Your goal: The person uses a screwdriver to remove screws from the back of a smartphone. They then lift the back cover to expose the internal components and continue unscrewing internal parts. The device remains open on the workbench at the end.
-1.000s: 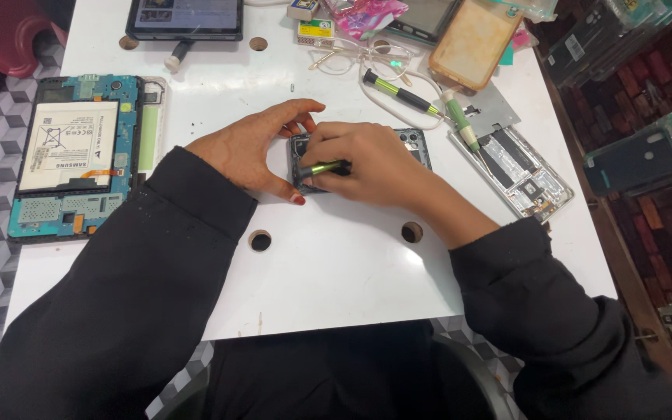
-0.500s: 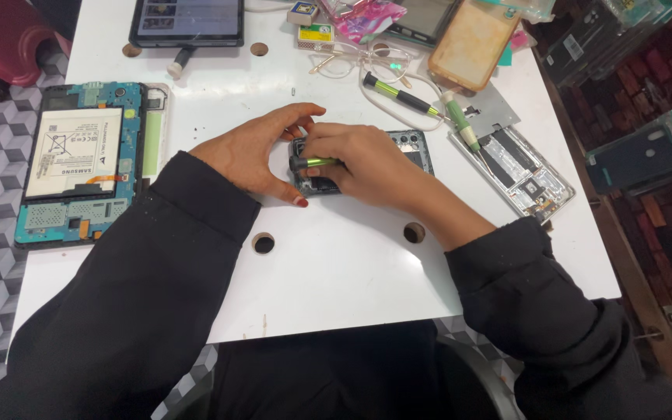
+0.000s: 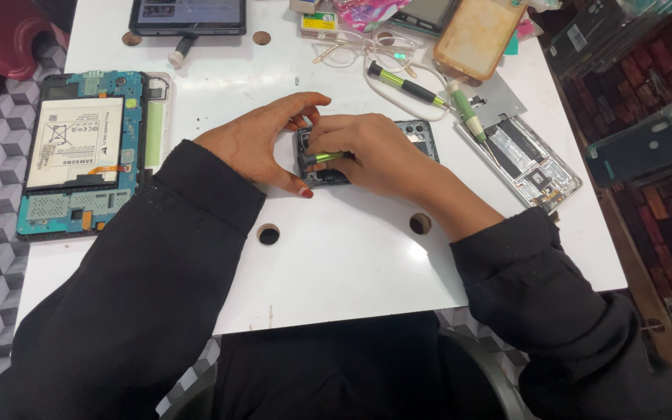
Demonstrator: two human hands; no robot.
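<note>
Both arms are covered to the wrists by long black sleeves, left sleeve [image 3: 157, 272] and right sleeve [image 3: 554, 303]; fabric is plain, matte, loose-fitting, w/ soft folds near the cuffs and elbows. No pattern or trim can be seen. Cuffs are plain hems, slightly bunched on the right. The left hand [image 3: 262, 144] and right hand [image 3: 371, 152] are bare, no gloves; no rings or watch can be made out. A dark red painted nail [image 3: 306, 192] is seen on the left thumb; other nails are hidden or too small to tell. Lap is covered in the same black cloth [image 3: 328, 365].
</note>
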